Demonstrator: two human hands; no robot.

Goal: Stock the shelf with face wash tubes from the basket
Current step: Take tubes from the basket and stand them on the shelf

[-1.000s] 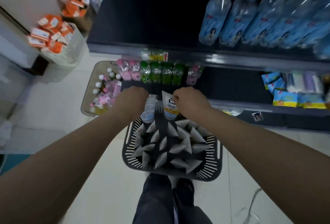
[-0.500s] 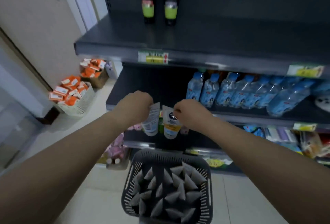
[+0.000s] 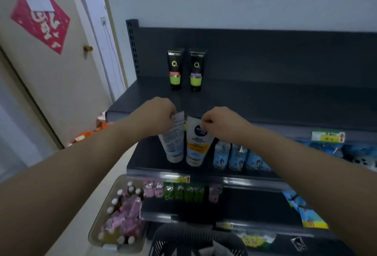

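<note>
My left hand (image 3: 157, 113) pinches the crimped top of a white face wash tube (image 3: 173, 139) that hangs cap down with its printed back toward me. My right hand (image 3: 220, 122) pinches a second white tube (image 3: 196, 143) with a blue logo and orange band. Both tubes hang side by side just in front of the top shelf's (image 3: 255, 100) front edge. Two black and green tubes (image 3: 175, 69) stand upright at the back of that shelf. The dark basket (image 3: 195, 239) sits at the bottom of the view, its contents mostly out of sight.
Blue water bottles (image 3: 236, 157) line the second shelf to the right. Small pink and green bottles (image 3: 179, 190) stand on a lower shelf. A clear tray of bottles (image 3: 120, 215) sits on the floor at left. A door (image 3: 47, 56) with a red poster is at left.
Both hands have risen with their tubes from the basket up to the top shelf's edge. My view has tilted up, so the basket has dropped to the bottom.
</note>
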